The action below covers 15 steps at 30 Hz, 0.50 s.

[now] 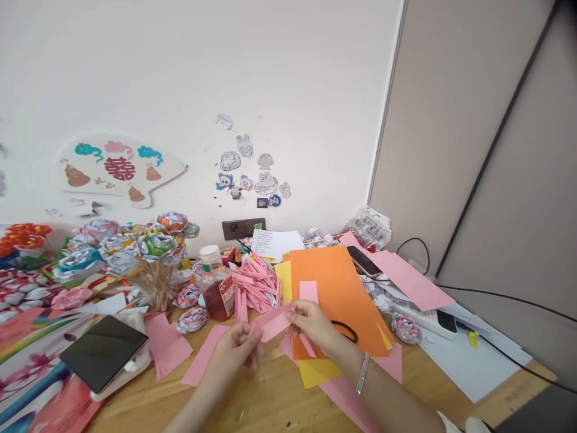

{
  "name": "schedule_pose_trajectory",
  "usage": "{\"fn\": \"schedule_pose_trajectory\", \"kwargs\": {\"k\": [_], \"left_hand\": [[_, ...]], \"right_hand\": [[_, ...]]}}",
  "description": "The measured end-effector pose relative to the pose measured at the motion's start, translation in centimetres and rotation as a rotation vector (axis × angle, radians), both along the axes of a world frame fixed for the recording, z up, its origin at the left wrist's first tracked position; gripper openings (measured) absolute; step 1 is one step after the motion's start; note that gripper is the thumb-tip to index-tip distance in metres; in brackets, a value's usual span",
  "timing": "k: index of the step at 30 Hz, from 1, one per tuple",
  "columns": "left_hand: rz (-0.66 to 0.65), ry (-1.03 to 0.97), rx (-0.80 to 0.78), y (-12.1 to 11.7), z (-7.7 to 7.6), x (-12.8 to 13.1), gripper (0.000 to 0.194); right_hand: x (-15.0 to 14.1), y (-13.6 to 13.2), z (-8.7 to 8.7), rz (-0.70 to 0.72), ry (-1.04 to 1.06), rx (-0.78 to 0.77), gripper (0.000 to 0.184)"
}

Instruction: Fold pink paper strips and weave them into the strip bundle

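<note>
A pink paper strip (273,323) with a crease along it is stretched between my two hands above the wooden table. My left hand (237,347) pinches its near left end between thumb and fingers. At the other end, my right hand (311,326) grips the strip's upper right corner. Beneath the right hand and forearm lie orange paper sheets (327,282), with another pink strip (309,291) resting on them. A black loop (345,331) shows beside my right wrist; the rest of it is hidden. Left of my left hand is a flat pink paper piece (205,358).
Behind the hands are a heap of folded pink strips (256,279) and a bottle of reddish-brown liquid (218,291). Paper flowers (155,249) on sticks crowd the left. A dark tablet (104,352) lies front left. White sheets (473,367) and cables occupy the right.
</note>
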<state>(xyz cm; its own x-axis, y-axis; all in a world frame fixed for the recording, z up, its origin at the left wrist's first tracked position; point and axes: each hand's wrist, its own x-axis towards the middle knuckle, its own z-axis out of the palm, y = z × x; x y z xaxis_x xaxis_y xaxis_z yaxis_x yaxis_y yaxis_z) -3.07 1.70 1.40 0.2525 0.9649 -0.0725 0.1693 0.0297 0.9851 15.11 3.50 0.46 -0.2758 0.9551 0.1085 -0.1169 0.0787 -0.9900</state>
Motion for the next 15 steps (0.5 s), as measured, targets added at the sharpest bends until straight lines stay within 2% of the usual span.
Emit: {"fn": "schedule_pose_trajectory", "kwargs": {"k": [3,6,11,15], "left_hand": [[-0.144,0.116,-0.041,-0.8,-0.5,0.6,0.033],[-0.253,0.237,0.000,-1.5,-0.6,0.8,0.033],[-0.144,0.352,0.242,-1.5,-0.1,0.7,0.035],[-0.142,0.341,0.241,-1.6,0.5,0.8,0.032]], "right_hand": [[0.1,-0.1,0.2,-0.057,-0.068,0.062,0.027],[0.2,-0.5,0.5,-0.036,-0.211,0.147,0.026],[-0.2,-1.2,0.7,0.068,-0.279,0.165,0.021],[-0.8,-1.8,1.0,0.131,-0.124,0.090,0.032]]}}
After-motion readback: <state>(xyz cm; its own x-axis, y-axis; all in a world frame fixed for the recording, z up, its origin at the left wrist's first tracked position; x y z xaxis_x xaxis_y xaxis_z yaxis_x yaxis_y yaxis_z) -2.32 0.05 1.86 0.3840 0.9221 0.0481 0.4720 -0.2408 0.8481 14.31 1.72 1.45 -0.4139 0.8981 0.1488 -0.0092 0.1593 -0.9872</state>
